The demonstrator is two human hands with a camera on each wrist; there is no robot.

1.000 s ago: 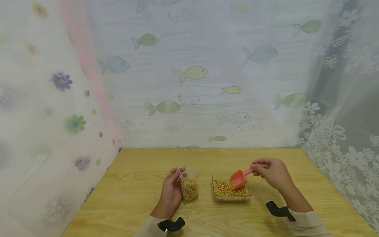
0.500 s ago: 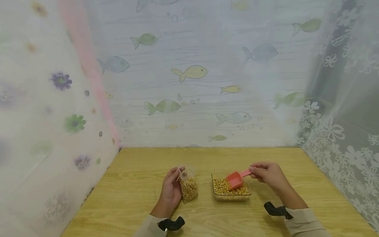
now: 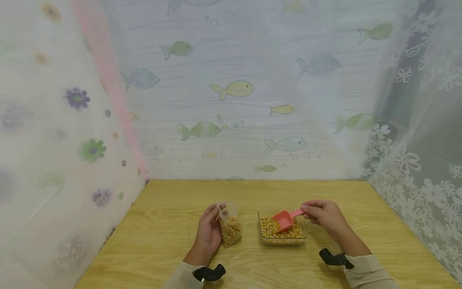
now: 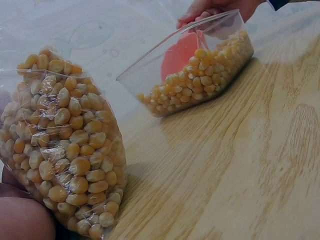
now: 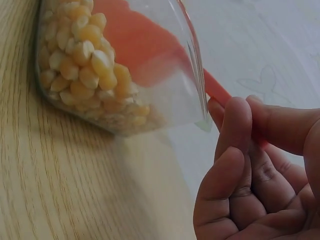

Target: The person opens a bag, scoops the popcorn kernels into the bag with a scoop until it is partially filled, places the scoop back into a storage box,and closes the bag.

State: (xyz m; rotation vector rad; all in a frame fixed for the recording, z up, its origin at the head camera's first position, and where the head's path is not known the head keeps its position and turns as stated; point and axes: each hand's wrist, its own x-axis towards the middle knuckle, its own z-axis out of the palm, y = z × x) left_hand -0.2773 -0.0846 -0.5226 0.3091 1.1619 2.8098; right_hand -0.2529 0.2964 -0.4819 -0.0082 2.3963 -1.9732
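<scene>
My left hand (image 3: pixel 209 233) grips the mouth of a clear plastic bag (image 3: pixel 230 233) at its left side. Corn kernels (image 4: pixel 80 155) fill the bag, and a transparent ring-like piece (image 3: pixel 229 210) sits at its top. To the right, a clear rectangular container (image 3: pixel 283 241) holds more kernels (image 5: pixel 85 65). Between thumb and fingers, my right hand (image 3: pixel 328 216) pinches the handle of a pink-red scoop (image 3: pixel 283 220). The scoop's bowl is inside the container, its front edge among the kernels. How much corn the bowl carries cannot be made out.
Both things rest on a wood-grain table (image 3: pixel 173 200). A fish-patterned sheet (image 3: pixel 238 120) hangs behind its far edge, with flowered sheets at the left and right. A black strap piece (image 3: pixel 209 273) is on each wrist.
My right hand has moved left and slightly down, taking the scoop further left within the container, its handle now lying flatter. My left hand and the bag have stayed put.
</scene>
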